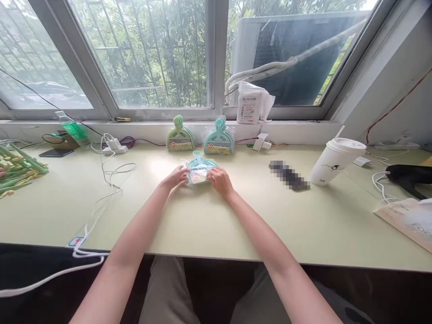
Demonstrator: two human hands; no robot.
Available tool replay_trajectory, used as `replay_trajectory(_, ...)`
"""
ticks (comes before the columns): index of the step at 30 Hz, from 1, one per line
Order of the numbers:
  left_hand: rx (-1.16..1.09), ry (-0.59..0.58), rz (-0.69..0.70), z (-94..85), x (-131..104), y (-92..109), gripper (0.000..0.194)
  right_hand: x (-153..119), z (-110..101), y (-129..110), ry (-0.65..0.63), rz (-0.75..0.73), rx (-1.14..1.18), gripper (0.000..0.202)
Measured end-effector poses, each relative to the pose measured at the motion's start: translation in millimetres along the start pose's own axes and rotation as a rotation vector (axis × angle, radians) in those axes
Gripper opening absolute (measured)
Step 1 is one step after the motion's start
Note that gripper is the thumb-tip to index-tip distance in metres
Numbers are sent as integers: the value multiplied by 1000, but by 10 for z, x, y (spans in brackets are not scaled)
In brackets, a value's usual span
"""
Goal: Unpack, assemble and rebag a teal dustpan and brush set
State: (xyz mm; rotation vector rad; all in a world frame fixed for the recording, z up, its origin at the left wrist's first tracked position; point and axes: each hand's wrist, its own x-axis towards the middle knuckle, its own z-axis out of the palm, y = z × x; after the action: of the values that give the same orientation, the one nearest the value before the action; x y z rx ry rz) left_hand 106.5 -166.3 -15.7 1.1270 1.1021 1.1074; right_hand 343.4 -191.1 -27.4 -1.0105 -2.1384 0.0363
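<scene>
A light-blue mini dustpan and brush set (200,167) in clear plastic wrap lies on the table between my hands, handle pointing toward the window. My left hand (176,177) is closed on its left edge, the fingers on the wrap. At the right edge, my right hand (220,181) grips the same pack with its fingers bent over it. Behind it, green packaged dustpan sets (180,137) lean upright against the wall. Beside those stand teal packaged dustpan sets (219,138), also leaning, several deep.
A white cup with a straw (337,159) and a pixelated dark object (289,175) lie to the right. A paper bag (407,225) sits at the right edge. Left are white cables (110,180), a power strip (114,146), a green-labelled bottle (72,128) and green stalks (23,168).
</scene>
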Motion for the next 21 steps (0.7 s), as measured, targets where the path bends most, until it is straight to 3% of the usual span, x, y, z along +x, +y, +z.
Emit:
replay_trajectory(5, -172, -10, 75, 710, -71, -134, 45, -215, -152, 31, 145, 262, 51, 43)
replay_trajectory(9, -343, 38, 134, 1063, -113, -225, 63, -272, -262, 193, 344, 515, 158, 50)
replay_trajectory(12, -412, 43, 171, 1144, -147, -258, 66, -265, -275, 303, 408, 700, 310, 46)
replay_trajectory(16, -421, 98, 205, 1113, -173, -253, 57, -232, -210, 330, 435, 927, 707, 31)
replay_trajectory(19, -381, 134, 189, 1089, -198, -229, 48, -194, -162, 286, 391, 917, 1042, 17)
replay_trajectory(21, -325, 90, 150, 1077, -229, -210, 44, -169, -158, 264, 428, 888, 1189, 9)
